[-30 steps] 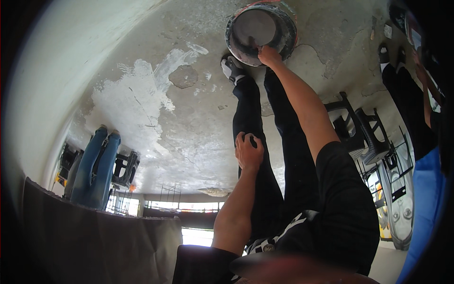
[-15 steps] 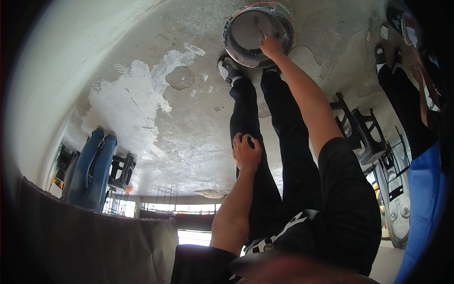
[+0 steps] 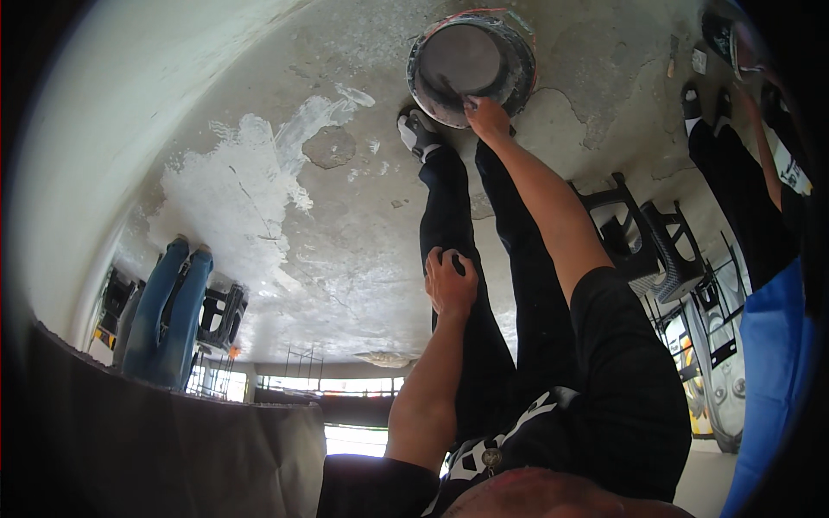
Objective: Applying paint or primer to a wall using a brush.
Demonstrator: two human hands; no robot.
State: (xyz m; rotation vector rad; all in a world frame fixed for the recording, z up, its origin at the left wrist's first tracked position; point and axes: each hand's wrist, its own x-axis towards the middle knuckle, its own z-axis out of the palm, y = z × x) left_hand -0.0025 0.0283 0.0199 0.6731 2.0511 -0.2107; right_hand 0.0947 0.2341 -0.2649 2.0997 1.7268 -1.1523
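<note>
My right hand [image 3: 486, 116] is closed at the near rim of a dark round bucket [image 3: 460, 60] that holds smooth grey material; it grips a slim tool, mostly hidden at the bucket's inner edge. My left hand [image 3: 451, 281] rests on my black-trousered left leg, fingers curled; I cannot tell whether the dark shape between thumb and fingers is an object or cloth. My left foot [image 3: 418, 134], in a grey-and-white shoe, is just below the bucket's left side.
The grey floor [image 3: 337, 216] has white patches. Black stools [image 3: 656, 250] stand right, beside a person's legs [image 3: 721, 190] and blue cloth [image 3: 773, 371]. Another person's jeans-clad legs [image 3: 177, 311] are at left, near a pale wall [image 3: 95, 147] and dark panel [image 3: 173, 449]. A small tool [image 3: 672, 56] lies upper right.
My right hand went up over the bucket with the slim tool, then came back down to the near rim. My left hand stays on my leg. The person at right shifted an arm.
</note>
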